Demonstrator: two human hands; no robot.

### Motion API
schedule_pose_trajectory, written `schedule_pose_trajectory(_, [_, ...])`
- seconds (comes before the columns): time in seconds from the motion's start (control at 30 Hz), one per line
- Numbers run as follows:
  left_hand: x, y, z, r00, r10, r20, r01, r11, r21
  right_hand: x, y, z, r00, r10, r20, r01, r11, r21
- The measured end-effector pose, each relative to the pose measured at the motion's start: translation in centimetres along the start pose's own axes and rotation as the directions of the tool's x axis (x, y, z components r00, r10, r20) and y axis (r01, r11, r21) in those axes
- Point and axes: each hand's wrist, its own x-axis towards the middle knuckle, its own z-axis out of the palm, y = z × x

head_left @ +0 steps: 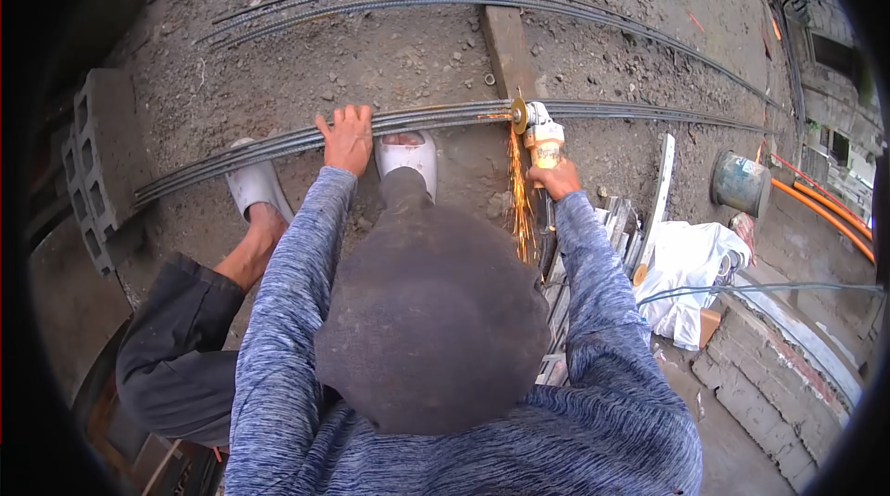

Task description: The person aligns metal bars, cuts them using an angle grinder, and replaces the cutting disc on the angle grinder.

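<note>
A bundle of long ribbed steel rods (278, 150) runs across the view. My left hand (348, 139) holds the bundle from above, its fingers over the rods, left of the cutting disc. In my right hand (556, 179) is a yellow and silver angle grinder (545, 139). Its disc (518, 115) touches the rods near a wooden beam (505, 46). Orange sparks (519, 204) stream from the contact toward my body. The wrapped fingers of my right hand are partly hidden by the tool.
More rods (371, 3) lie farther out. My feet, in white slippers (405, 156), are close to the bundle. A hollow block (97, 162) stands left. Metal pieces (616, 218), a white bag (681, 273), a can (740, 183) and orange tubes (820, 213) are right.
</note>
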Motion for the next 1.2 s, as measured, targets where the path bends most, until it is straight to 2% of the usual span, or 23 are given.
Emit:
schedule_pose_trajectory(0.1, [0.0,0.0,0.2,1.000,0.005,-0.014,-0.005,1.000,0.001,0.3,-1.7,-0.6,0.999,-0.039,0.031,0.045,0.981,-0.189])
schedule_pose_trajectory(0.2, [0.1,0.0,0.4,1.000,-0.014,0.019,0.013,0.999,0.039,-0.5,-3.4,-0.6,0.987,-0.153,-0.049,0.140,0.970,-0.200])
schedule_pose_trajectory(0.23, [0.1,-0.1,0.5,1.000,-0.009,0.008,0.009,0.999,0.035,0.6,-2.4,-0.5,0.996,-0.081,-0.039,0.077,0.991,-0.105])
schedule_pose_trajectory(0.33, [0.1,-0.1,0.4,1.000,0.002,-0.020,-0.001,1.000,0.030,3.6,-0.5,-0.6,0.969,-0.243,0.037,0.243,0.920,-0.308])
schedule_pose_trajectory(0.43, [0.0,-0.1,0.7,1.000,-0.001,-0.029,0.002,1.000,0.026,1.2,-3.7,-0.5,0.996,-0.075,-0.049,0.067,0.986,-0.152])
schedule_pose_trajectory(0.47, [0.1,-0.1,0.7,1.000,-0.003,-0.027,0.004,1.000,0.016,0.9,-4.0,-0.5,0.997,-0.066,-0.042,0.059,0.988,-0.140])
schedule_pose_trajectory(0.63, [0.1,-0.1,0.3,1.000,-0.009,-0.009,0.009,1.000,-0.003,1.3,-3.0,-0.4,0.994,-0.068,-0.087,0.059,0.993,-0.103])
schedule_pose_trajectory(0.73, [0.1,-0.1,0.4,1.000,-0.010,-0.005,0.010,1.000,0.000,0.4,-4.0,-0.9,0.996,-0.089,-0.016,0.085,0.977,-0.194])
schedule_pose_trajectory(0.83, [0.1,-0.2,0.8,1.000,-0.007,-0.013,0.007,1.000,0.009,0.0,-3.5,-0.8,0.997,-0.067,-0.035,0.062,0.988,-0.144])
schedule_pose_trajectory(1.03, [0.0,0.0,0.3,1.000,-0.003,-0.020,0.002,1.000,-0.015,0.2,-2.8,-0.8,0.996,-0.070,-0.048,0.058,0.976,-0.211])
schedule_pose_trajectory(1.13, [0.1,-0.1,0.2,1.000,-0.006,-0.013,0.006,1.000,-0.009,0.9,-2.4,-0.8,0.999,-0.038,-0.025,0.035,0.995,-0.094])
schedule_pose_trajectory(1.2, [0.0,-0.1,0.3,1.000,-0.003,-0.013,0.003,1.000,-0.011,1.1,-2.8,-0.6,0.997,-0.061,-0.050,0.055,0.991,-0.124])
